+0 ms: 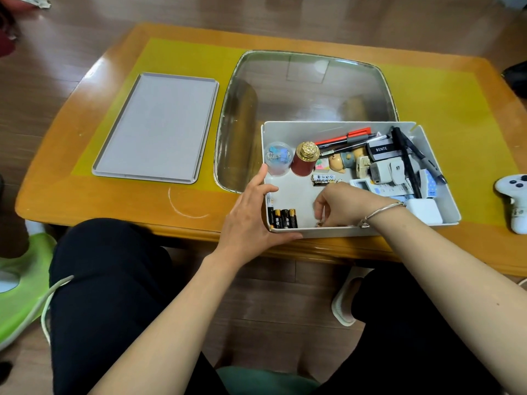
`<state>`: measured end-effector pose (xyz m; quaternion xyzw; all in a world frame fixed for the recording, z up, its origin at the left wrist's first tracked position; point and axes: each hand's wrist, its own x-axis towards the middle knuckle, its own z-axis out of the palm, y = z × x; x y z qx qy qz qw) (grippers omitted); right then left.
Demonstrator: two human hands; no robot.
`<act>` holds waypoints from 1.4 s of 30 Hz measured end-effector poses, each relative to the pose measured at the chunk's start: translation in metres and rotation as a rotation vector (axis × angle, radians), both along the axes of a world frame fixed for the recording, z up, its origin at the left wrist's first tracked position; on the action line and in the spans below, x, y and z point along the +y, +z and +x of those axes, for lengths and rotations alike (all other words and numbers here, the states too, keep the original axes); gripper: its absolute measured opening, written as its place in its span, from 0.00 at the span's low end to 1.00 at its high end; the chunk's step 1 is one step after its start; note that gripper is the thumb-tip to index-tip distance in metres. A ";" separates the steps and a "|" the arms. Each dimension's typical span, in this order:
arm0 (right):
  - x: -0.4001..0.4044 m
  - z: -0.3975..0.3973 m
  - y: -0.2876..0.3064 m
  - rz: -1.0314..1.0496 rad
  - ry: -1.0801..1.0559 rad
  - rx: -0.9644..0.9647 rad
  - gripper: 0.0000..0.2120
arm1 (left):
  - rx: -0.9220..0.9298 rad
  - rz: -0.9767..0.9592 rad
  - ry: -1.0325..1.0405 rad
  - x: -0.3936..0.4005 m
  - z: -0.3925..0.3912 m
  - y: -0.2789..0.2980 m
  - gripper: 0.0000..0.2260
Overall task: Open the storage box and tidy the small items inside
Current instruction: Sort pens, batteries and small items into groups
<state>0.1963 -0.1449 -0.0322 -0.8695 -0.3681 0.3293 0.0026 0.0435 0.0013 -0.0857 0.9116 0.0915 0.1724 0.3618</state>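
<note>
White plastic, the storage box [288, 132] sits open at the near edge of the wooden table [85, 178], right in front of my knees, and its grey lid [156, 126] lies flat on the yellow mat to the left, well apart from it. So the opening is done, and I judge that I am in the middle of the tidying.

My left hand [251, 220] grips the box's near-left corner, thumb along the front wall and fingers reaching up the side wall, which steadies it. My right hand [339, 206] is down inside the box near the front wall, fingers curled, and seems to pinch something small and gold-coloured on the floor of the box; it is too small for me to say what.

A row of black batteries [283, 218] already stands lined up in the near-left corner. Two more batteries [325, 179] lie loose mid-box, beside the red jar with a gold cap [305, 159] and the clear round container [279, 158]. The right half is a jumble of pens [345, 138], a small figurine [343, 161] and white gadgets.

Next, I reckon, the small piece needs its place, then the loose batteries should join the row, with a careful pinch, since they roll.
</note>
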 end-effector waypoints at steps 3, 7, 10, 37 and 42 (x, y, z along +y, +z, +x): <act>-0.001 0.000 -0.003 -0.036 0.073 -0.077 0.05 | 0.005 -0.001 0.000 0.000 -0.001 0.001 0.37; -0.004 0.004 -0.005 -0.047 0.139 -0.161 0.05 | 0.023 -0.003 0.002 0.000 -0.001 0.002 0.38; -0.012 0.008 -0.004 0.039 0.074 -0.218 0.04 | 0.027 -0.003 0.005 -0.001 -0.001 0.002 0.38; -0.017 0.004 -0.002 0.023 -0.032 -0.304 0.17 | 0.006 -0.002 0.006 0.000 0.000 -0.001 0.37; -0.010 0.007 0.004 0.285 -0.257 -0.128 0.17 | 0.014 -0.002 0.005 0.000 0.000 -0.001 0.37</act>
